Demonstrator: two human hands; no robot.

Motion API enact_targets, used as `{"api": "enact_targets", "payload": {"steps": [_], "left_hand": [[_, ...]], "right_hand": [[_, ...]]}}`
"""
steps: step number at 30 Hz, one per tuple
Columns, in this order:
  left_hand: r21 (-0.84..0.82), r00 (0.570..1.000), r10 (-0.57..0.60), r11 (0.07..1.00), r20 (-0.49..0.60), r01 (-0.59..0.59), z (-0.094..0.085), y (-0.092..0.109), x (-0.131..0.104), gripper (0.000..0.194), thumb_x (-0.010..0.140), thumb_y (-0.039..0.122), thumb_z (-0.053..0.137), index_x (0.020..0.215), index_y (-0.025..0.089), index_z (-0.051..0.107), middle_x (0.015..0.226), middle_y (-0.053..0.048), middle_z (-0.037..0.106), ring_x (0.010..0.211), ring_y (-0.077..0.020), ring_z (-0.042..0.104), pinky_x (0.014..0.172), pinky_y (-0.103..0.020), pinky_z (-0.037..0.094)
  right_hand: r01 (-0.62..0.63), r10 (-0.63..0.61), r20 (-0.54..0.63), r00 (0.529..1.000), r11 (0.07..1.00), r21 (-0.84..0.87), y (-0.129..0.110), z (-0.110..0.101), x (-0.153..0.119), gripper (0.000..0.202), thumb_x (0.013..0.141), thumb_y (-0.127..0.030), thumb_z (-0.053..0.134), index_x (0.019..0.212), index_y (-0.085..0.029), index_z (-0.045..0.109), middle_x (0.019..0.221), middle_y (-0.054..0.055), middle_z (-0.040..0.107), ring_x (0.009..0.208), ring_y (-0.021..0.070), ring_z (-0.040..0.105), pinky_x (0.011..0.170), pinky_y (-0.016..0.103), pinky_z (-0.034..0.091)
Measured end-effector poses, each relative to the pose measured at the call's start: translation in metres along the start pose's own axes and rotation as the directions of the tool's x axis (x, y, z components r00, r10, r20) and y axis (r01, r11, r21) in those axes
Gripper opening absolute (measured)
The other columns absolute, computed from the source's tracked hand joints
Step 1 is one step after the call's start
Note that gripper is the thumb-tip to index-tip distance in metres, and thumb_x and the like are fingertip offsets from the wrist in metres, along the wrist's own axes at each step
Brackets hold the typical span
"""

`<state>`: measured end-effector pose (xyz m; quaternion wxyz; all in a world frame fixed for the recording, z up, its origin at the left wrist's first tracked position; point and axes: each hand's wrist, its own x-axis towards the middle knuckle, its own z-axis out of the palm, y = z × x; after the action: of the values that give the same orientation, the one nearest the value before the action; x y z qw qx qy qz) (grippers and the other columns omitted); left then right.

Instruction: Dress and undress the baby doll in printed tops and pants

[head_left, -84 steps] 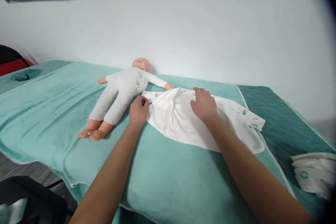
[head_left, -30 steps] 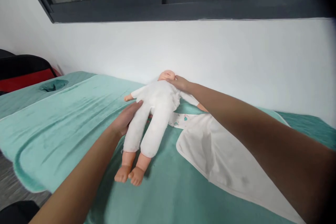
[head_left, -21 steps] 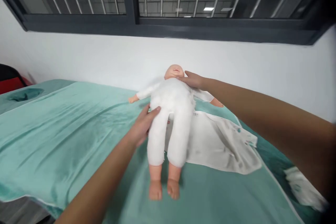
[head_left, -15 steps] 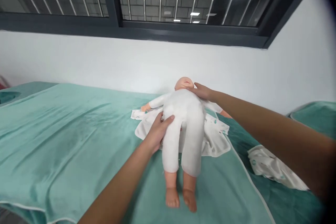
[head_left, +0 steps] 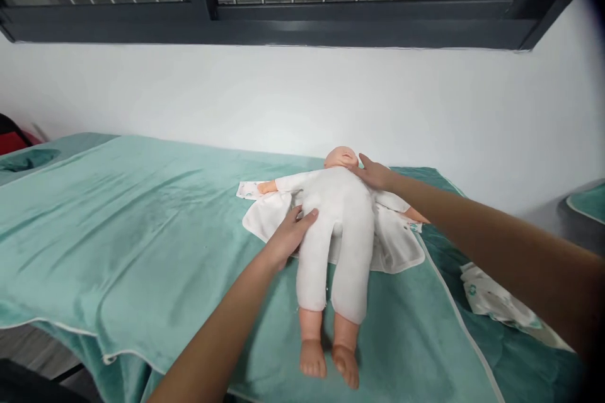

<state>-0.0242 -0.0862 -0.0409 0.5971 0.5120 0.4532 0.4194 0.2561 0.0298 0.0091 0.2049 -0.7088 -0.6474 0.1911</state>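
A baby doll (head_left: 338, 201) with a white cloth body lies on its back, head toward the wall and bare feet toward me. Under it a white garment (head_left: 399, 249) with small green prints is spread out. My left hand (head_left: 290, 233) grips the side of the doll at the hip, thumb on top and the other fingers partly hidden beneath. My right hand (head_left: 371, 173) is at the doll's neck and shoulder, its fingers apart and some of them hidden behind the doll.
Green sheets (head_left: 142, 233) cover the surface. A crumpled white printed cloth (head_left: 496, 296) lies at the right, beyond the pale edging. Behind stands a white wall (head_left: 212, 101) below a dark window frame (head_left: 331, 28). Something red (head_left: 10, 141) shows at the far left.
The view has tilted down slightly. The doll's arm on the left now lies over the garment's sleeve, a little straighter. Both hands keep nearly the same places on the doll.
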Motion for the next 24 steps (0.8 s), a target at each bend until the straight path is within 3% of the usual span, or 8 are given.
{"api": "enact_targets", "payload": {"steps": [3,5,7,9,11,13,18,24], "left_hand": [[0.281,1.0,-0.001,0.96,0.003,0.0,-0.012,0.009,0.014,0.045,0.085,0.058,0.058,0.107,0.02,0.067,0.094,-0.008,0.074,0.075,-0.0225,0.067,0.064,-0.032,0.051],[0.508,0.984,0.152,0.857,-0.094,-0.084,-0.017,0.014,0.028,0.032,0.091,0.049,0.052,0.096,0.021,0.068,0.085,-0.006,0.072,0.071,-0.0215,0.065,0.064,-0.032,0.048],[0.725,0.923,0.345,0.678,-0.171,-0.119,-0.019,0.015,0.044,0.023,0.093,0.036,0.049,0.093,0.022,0.067,0.086,-0.005,0.07,0.079,-0.0223,0.065,0.069,-0.032,0.046],[0.87,0.868,0.463,0.486,-0.179,-0.079,-0.019,0.011,0.058,0.018,0.093,0.028,0.049,0.099,0.023,0.065,0.098,-0.007,0.069,0.092,-0.0244,0.064,0.073,-0.033,0.046],[0.935,0.871,0.466,0.354,-0.157,-0.021,-0.019,0.002,0.067,0.02,0.092,0.027,0.05,0.106,0.021,0.063,0.109,-0.011,0.066,0.101,-0.0273,0.062,0.073,-0.034,0.045],[0.96,0.891,0.429,0.281,-0.146,0.022,-0.021,-0.008,0.072,0.023,0.091,0.03,0.052,0.11,0.019,0.061,0.115,-0.014,0.062,0.107,-0.03,0.06,0.071,-0.035,0.045],[0.94,0.897,0.387,0.332,-0.212,0.079,-0.03,-0.018,0.076,0.027,0.092,0.038,0.05,0.11,0.021,0.061,0.11,-0.012,0.065,0.096,-0.0287,0.064,0.067,-0.035,0.043],[0.777,0.852,0.335,0.617,-0.403,0.124,-0.044,-0.015,0.083,0.024,0.093,0.038,0.045,0.085,0.023,0.062,0.085,-0.008,0.071,0.083,-0.026,0.065,0.067,-0.033,0.04]], "right_hand": [[0.052,-0.078,-0.088,0.993,0.961,-0.273,-0.009,-0.016,-0.001,0.081,0.089,-0.072,0.039,0.148,-0.016,0.038,0.117,0.02,0.069,0.11,0.0386,0.063,0.092,0.05,0.045],[0.11,-0.171,-0.17,0.971,0.941,-0.319,-0.029,-0.016,-0.003,0.065,0.095,-0.062,0.035,0.14,-0.017,0.046,0.114,0.016,0.07,0.106,0.0334,0.064,0.089,0.044,0.046],[0.214,-0.278,-0.199,0.94,0.932,-0.291,-0.058,-0.004,-0.006,0.05,0.097,-0.049,0.039,0.133,-0.017,0.052,0.122,0.014,0.066,0.107,0.0283,0.063,0.09,0.038,0.046],[0.368,-0.417,-0.124,0.9,0.882,-0.293,-0.09,0.018,-0.009,0.045,0.096,-0.044,0.043,0.131,-0.018,0.053,0.132,0.012,0.059,0.11,0.0252,0.061,0.092,0.035,0.046],[0.495,-0.512,0.052,0.858,0.795,-0.349,-0.119,0.044,-0.009,0.044,0.094,-0.042,0.046,0.132,-0.02,0.051,0.137,0.011,0.055,0.114,0.0251,0.059,0.091,0.035,0.047],[0.522,-0.476,0.22,0.851,0.73,-0.44,-0.141,0.07,-0.004,0.044,0.092,-0.041,0.049,0.13,-0.019,0.052,0.137,0.013,0.054,0.12,0.0282,0.054,0.091,0.038,0.047],[0.486,-0.346,0.353,0.869,0.729,-0.482,-0.156,0.101,0.017,0.038,0.089,-0.048,0.055,0.109,-0.018,0.064,0.123,0.016,0.064,0.114,0.0343,0.058,0.086,0.044,0.048],[0.463,-0.36,0.302,0.883,0.774,-0.432,-0.138,0.08,0.012,0.044,0.094,-0.057,0.042,0.117,-0.024,0.059,0.121,0.01,0.068,0.103,0.0282,0.064,0.075,0.036,0.047]]}}
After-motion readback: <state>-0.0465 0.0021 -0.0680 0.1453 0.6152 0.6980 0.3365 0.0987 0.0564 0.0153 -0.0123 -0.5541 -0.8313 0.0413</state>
